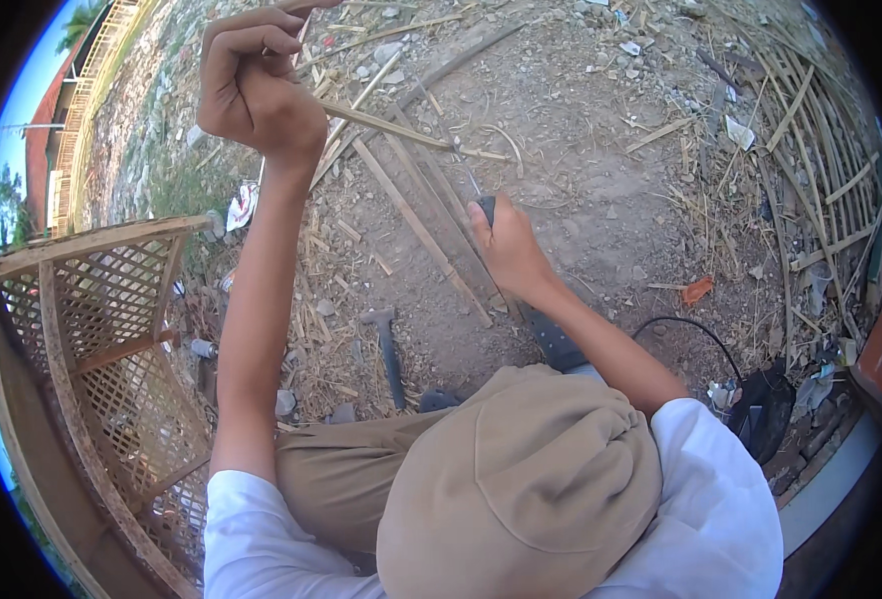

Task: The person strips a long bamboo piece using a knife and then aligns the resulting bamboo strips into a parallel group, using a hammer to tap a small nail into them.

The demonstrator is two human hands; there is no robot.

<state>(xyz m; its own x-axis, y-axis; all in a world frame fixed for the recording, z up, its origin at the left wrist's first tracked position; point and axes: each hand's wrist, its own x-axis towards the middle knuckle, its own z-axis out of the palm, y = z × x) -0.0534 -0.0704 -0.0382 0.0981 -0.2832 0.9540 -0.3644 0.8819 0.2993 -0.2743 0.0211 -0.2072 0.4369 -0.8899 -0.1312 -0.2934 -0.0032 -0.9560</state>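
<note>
My left hand [264,92] is raised at the upper left, its fingers curled together. Whatever it holds is hidden or cut off by the top edge. A split bamboo strip [386,125] passes behind that wrist and slants down to the right. Lower and nearer the middle, my right hand [511,245] is closed round the dark handle of a tool [487,207]. A thin metal shaft points up from it; I cannot tell its exact kind. On the dirt between my arms lies a hammer [391,359] with a dark handle.
Wooden slats [421,215] lie across the stony dirt ahead. At the left stands a wooden frame with woven lattice [121,309]. Bamboo lattice [820,150] leans at the right, above a black bag [763,409] with a cable. An orange scrap [697,291] lies nearby.
</note>
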